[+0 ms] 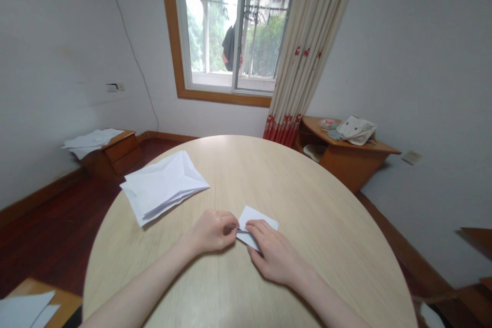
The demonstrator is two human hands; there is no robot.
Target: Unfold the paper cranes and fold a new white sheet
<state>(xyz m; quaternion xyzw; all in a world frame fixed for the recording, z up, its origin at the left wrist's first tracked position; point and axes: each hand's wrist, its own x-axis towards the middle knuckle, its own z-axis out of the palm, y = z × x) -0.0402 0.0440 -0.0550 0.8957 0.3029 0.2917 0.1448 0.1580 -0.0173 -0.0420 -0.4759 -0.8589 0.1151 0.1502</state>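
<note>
A small folded piece of white paper (pixel 258 216) lies on the round wooden table (pixel 307 200), in front of me. My left hand (pixel 214 229) pinches its left edge between thumb and fingers. From the right, my right hand (pixel 274 252) grips the paper, with fingers on top and the thumb at the near edge. The folded layers stand slightly apart between the two hands. My fingers hide part of the paper's left corner and right side.
A stack of creased white paper sheets (pixel 165 184) lies on the table's left. More sheets (pixel 94 139) cover a small cabinet by the left wall; others (pixel 26 310) lie at lower left. A corner cabinet (pixel 342 159) holds a cloth bag (pixel 356 129) at right.
</note>
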